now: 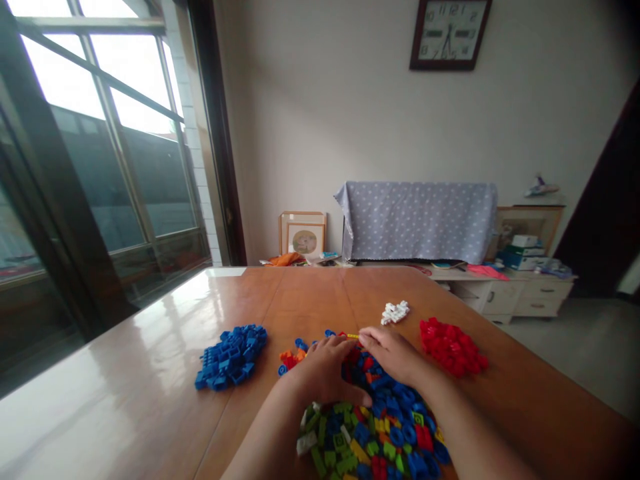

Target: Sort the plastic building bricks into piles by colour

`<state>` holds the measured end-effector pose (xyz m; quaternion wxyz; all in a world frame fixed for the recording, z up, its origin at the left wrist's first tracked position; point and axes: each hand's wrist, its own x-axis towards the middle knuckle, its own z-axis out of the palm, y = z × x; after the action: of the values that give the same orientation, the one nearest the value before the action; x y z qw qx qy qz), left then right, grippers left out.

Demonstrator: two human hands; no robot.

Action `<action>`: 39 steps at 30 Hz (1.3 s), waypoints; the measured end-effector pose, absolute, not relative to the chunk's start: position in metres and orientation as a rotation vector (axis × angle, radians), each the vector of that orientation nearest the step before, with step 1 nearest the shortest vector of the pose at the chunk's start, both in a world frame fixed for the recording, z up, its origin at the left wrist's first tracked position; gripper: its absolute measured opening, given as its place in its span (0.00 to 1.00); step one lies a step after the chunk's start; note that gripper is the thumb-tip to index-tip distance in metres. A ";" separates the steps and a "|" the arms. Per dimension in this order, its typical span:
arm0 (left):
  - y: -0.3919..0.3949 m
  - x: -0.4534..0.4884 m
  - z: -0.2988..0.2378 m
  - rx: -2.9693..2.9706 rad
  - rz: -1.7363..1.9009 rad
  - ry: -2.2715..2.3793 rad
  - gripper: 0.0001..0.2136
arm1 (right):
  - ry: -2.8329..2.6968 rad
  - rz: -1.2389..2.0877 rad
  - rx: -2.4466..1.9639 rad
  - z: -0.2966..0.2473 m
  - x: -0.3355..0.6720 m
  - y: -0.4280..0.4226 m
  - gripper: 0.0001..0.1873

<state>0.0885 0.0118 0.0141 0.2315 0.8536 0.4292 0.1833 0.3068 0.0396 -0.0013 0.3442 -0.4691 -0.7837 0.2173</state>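
A mixed pile of plastic building bricks (373, 437) in blue, green, yellow, red and white lies on the table in front of me. My left hand (325, 370) is over the pile's left side, its thumb apart from the fingers and nothing visible in its grasp. At the far side of the pile, my right hand (390, 350) has its fingertips closed at the end of a long, thin yellow brick (353, 336). The left fingertips are close to that brick; whether they touch it I cannot tell. Both hands and forearms hide part of the pile.
Sorted heaps surround the pile: blue bricks (233, 357) to the left, red bricks (453, 347) to the right and white bricks (395, 312) behind. A few orange bricks (293, 359) lie beside my left hand. Beyond the wooden table (310, 293) stands a low cabinet (530, 298).
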 end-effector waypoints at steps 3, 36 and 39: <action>0.015 0.092 0.010 2.396 0.525 1.165 0.44 | -2.129 0.469 -1.208 -0.005 0.302 0.039 0.17; 0.032 0.072 0.012 1.854 0.870 1.039 0.18 | -1.929 0.731 -1.157 0.005 0.290 0.026 0.16; 0.030 0.072 0.015 1.774 0.843 0.972 0.18 | -1.935 0.734 -1.156 0.006 0.290 0.025 0.18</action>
<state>0.0722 0.0299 0.0152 0.4573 0.7199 0.3944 0.3422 0.2897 0.0255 0.0056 0.3763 -0.4518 -0.7563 0.2870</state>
